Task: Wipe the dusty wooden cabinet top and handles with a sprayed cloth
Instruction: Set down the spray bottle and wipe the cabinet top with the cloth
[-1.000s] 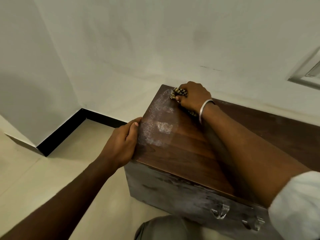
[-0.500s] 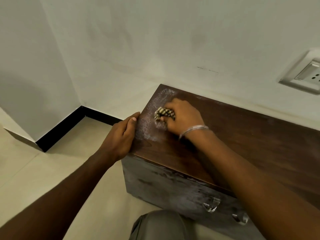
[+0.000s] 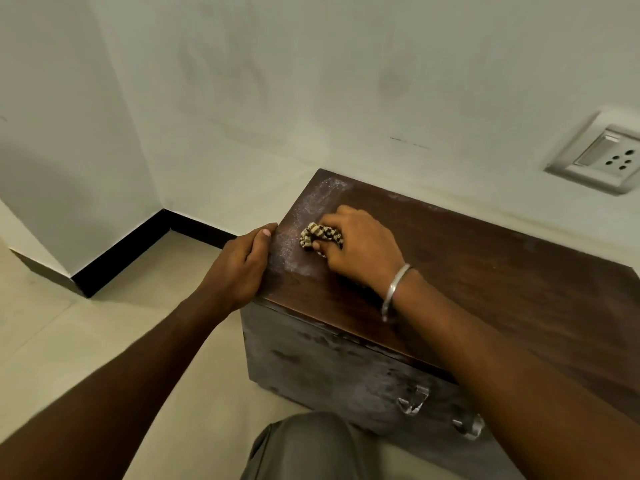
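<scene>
A low dark wooden cabinet [image 3: 485,271] stands against the wall, its top still whitish with dust along the left edge and far left corner. My right hand [image 3: 360,247], with a metal bangle on the wrist, presses a bunched checked cloth [image 3: 320,236] onto the top near that left edge. My left hand [image 3: 242,265] grips the cabinet's left edge, thumb on the top. Two metal handles [image 3: 414,400] [image 3: 469,426] show on the dusty front face.
White walls close in behind and to the left, with a black skirting [image 3: 124,251] at the corner. A wall socket [image 3: 602,157] sits above the cabinet's right part. Beige tiled floor lies to the left. My knee [image 3: 311,448] is right before the cabinet front.
My right hand has dragged the cloth from the far left corner toward me along the left edge, clearing part of the dust patch. The left hand kept its grip on the edge.
</scene>
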